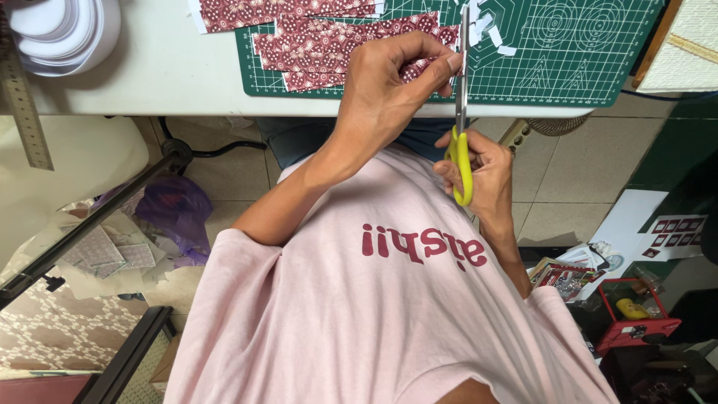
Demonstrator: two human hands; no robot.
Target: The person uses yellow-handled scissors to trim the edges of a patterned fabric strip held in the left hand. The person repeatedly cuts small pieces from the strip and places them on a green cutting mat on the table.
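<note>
Scissors work at the edge of the surface (pixel 149 75): the right hand (pixel 482 176) is threaded through the yellow-handled scissors (pixel 461 112), blades pointing away over the green cutting mat (pixel 583 67). The left hand (pixel 389 90) pinches a strip of maroon patterned fabric (pixel 419 69) right beside the blades, fingers closed on it. To cut cleanly, I'd say keep the strip taut and feed it square into the blades, fingertips clear. The right grip is curled shut around the handle loops; the blades look nearly closed. More fabric strips (pixel 321 41) lie on the mat, white scraps (pixel 490 34) nearby.
</note>
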